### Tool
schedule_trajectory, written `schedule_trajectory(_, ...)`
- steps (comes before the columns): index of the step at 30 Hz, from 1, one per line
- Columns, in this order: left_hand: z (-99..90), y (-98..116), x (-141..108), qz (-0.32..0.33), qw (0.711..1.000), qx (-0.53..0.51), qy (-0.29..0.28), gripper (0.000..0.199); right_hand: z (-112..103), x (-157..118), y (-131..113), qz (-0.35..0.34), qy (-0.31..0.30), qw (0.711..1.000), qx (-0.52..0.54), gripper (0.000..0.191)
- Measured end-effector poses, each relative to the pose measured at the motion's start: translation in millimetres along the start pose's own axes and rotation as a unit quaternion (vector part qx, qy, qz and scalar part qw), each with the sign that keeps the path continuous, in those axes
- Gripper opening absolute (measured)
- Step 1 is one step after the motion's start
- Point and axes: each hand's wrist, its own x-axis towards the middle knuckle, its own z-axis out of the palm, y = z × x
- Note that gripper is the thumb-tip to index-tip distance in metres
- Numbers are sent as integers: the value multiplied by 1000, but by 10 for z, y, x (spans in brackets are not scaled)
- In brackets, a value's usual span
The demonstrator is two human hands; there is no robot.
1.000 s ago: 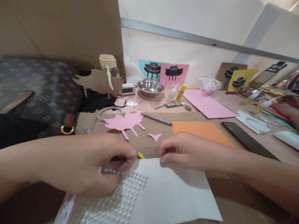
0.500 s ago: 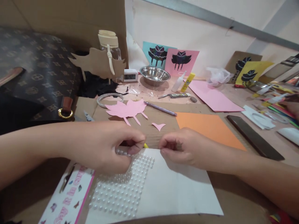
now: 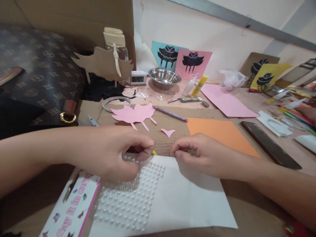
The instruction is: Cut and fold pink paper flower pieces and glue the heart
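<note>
A sheet of pearl stickers [image 3: 123, 205] lies at the bottom centre, its right part bare white backing. Over its upper left rows rests my left hand [image 3: 116, 153], fingers curled closed; what its fingertips pinch, if anything, is hidden. My right hand [image 3: 197, 156] is at the sheet's top edge, thumb and fingers curled together; anything between them is too small to make out. A yellow tip [image 3: 154, 153] pokes out beside my left fingers. Beyond the hands lie a pink paper hat shape [image 3: 134, 114] with legs and a small pink cutout [image 3: 168, 132].
Orange paper [image 3: 219, 133], a dark phone-like slab [image 3: 269, 144] and pink sheets [image 3: 228, 100] lie right. A pen [image 3: 170, 113], tape ring [image 3: 106, 104], metal bowl [image 3: 164, 79] and glue stick [image 3: 199, 86] stand or lie behind. A patterned bag [image 3: 39, 79] fills the left.
My right hand has moved slightly to the right, and its thumb tip now shows more. My left hand has hardly moved. The view has shifted a little.
</note>
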Motion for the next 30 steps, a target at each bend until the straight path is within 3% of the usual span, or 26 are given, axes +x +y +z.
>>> schedule_trajectory(5, 1, -1, 3, -5, 1000, -4, -2, 12, 13, 2, -8, 15, 2, 999, 40, 13)
schedule_trajectory(13, 12, -5, 5, -1, 1000, -7, 3, 14, 63, 16, 30, -24, 20, 999, 8, 12)
schedule_trajectory(22, 14, -3, 6, -4, 1000, -11, 5, 15, 7, -19, -22, 16, -6, 999, 39, 11)
schedule_trajectory(30, 33, -22, 5, -12, 1000, -7, 9, 14, 57, 11, 17, -3, 6, 999, 32, 9)
